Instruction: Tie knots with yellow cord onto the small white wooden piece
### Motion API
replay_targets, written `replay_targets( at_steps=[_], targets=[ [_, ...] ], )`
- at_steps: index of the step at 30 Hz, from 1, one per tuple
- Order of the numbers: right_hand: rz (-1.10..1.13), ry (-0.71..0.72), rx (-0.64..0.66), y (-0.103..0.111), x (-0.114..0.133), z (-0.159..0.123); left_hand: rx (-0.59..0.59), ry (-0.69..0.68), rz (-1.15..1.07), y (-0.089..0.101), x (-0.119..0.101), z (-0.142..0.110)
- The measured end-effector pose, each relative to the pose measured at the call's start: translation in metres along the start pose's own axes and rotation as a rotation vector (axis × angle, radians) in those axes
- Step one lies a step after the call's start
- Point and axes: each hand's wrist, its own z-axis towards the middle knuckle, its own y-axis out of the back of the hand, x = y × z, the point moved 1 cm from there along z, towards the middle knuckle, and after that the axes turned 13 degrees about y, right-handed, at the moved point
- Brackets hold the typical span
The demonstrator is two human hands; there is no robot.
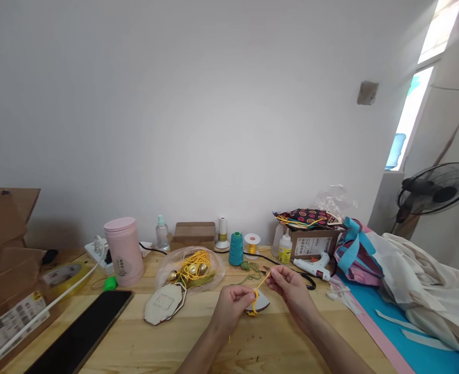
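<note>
My left hand [233, 306] pinches a yellow cord [256, 301] between thumb and fingers, just above the table. Up and to the right, my right hand [287, 285] grips the same cord, and the stretch between the two hands looks taut. More of the cord hangs in a loop beside my left fingertips. Under the loop lies a small pale wedge-shaped piece [263, 302] with a dark edge, partly covered by cord and fingers. Behind my hands is a tangle of green cord [251, 269]. Black-handled scissors [309, 280] lie partly hidden behind my right hand.
Behind stand a teal thread cone [236, 250], a yellow cord spool [252, 244] and a glue bottle [285, 248]. A glue gun [315, 266] lies right. Left are a bag of yellow cords [198, 267], pale octagonal pieces [162, 306], a pink canister [123, 254] and a phone [83, 332].
</note>
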Motion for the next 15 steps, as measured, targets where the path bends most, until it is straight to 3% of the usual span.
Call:
replay_targets(
  at_steps=[4, 7, 11, 15],
  targets=[
    [-0.082, -0.072, 0.095, -0.006, 0.007, 0.009, -0.043, 0.042, -0.036, -0.001, -0.006, -0.003],
    [-0.097, -0.073, 0.118, -0.013, 0.007, 0.014, 0.019, -0.003, -0.037, -0.001, -0.001, 0.003],
    [-0.138, 0.041, 0.068, -0.02, -0.004, 0.015, -0.017, -0.048, 0.06, 0.004, 0.007, 0.01],
    [-0.287, 0.183, 0.048, -0.012, -0.019, 0.015, -0.071, -0.036, 0.082, 0.01, 0.007, 0.008]
  ],
)
